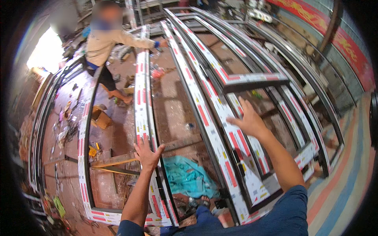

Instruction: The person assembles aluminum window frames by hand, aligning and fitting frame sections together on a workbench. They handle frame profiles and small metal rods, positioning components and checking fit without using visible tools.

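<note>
My left hand (149,154) rests with its fingers spread on the upright bar of a window or door frame (141,90), covered in white and red film with black edges. My right hand (250,120) is also open, its fingers apart, over a second large frame (202,114) on the right. Whether it touches that frame I cannot tell. Near the right hand, a smaller inner frame (252,79) sits tilted within the larger one. Between the two large frames runs a narrow gap, and a turquoise cloth (189,177) lies below it.
A co-worker (100,45) stands at the far left, a hand (162,42) at the frames' far end. A cardboard box (101,117), a wooden support bar (118,161) and scattered scraps lie beneath. More frames (43,129) stand left; striped sheeting (346,177) covers the right side.
</note>
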### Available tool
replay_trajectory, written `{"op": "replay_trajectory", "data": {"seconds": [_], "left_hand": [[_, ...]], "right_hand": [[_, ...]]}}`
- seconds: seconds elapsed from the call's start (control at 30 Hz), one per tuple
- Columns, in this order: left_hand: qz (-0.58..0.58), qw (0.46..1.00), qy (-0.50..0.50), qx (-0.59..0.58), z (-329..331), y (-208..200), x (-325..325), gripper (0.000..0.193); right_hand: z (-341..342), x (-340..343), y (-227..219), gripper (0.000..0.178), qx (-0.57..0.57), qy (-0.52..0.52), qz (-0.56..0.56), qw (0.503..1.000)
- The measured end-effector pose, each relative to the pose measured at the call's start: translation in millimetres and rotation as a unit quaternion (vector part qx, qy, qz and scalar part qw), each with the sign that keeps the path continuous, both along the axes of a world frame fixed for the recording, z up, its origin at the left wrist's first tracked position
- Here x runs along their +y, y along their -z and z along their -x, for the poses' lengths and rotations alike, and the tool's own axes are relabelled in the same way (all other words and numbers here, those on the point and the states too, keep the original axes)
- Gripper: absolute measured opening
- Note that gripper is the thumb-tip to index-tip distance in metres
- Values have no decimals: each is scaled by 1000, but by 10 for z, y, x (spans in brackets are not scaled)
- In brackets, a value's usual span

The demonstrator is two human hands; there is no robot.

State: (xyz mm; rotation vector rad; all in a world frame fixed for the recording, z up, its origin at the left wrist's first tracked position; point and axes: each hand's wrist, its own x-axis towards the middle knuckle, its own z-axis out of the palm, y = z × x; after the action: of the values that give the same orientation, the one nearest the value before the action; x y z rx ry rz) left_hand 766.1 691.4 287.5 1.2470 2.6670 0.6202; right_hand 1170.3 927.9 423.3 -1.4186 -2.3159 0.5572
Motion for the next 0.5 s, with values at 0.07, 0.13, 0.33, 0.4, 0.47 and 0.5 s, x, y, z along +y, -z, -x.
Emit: {"op": "replay_trajectory", "data": {"seconds": [0.07, 0.13, 0.33, 0.4, 0.47, 0.5], "left_hand": [[-128, 981, 125, -73, -158, 15, 2, 107], [-202, 898, 239, -310, -966, -450, 231, 98], [-174, 759, 160, -607, -2317, -927, 1784, 87], [-203, 799, 67, -562, -2520, -829, 2143, 81], [-204, 747, 82, -627, -2521, -669, 2414, 74], [-221, 650, 102, -719, -2327, -512, 2478, 71]], "right_hand": [[-387, -916, -200, 127, -88, -25, 65, 994], [-963, -1549, 3, 129, -113, -18, 96, 989], [-1570, -2243, 66, 112, -157, -31, 14, 987], [-1476, -2095, 197, 103, -142, -19, 19, 990], [-1475, -2000, 441, 101, -138, 21, 25, 990], [-1361, -1906, 358, 101, -166, 15, 62, 984]]}}
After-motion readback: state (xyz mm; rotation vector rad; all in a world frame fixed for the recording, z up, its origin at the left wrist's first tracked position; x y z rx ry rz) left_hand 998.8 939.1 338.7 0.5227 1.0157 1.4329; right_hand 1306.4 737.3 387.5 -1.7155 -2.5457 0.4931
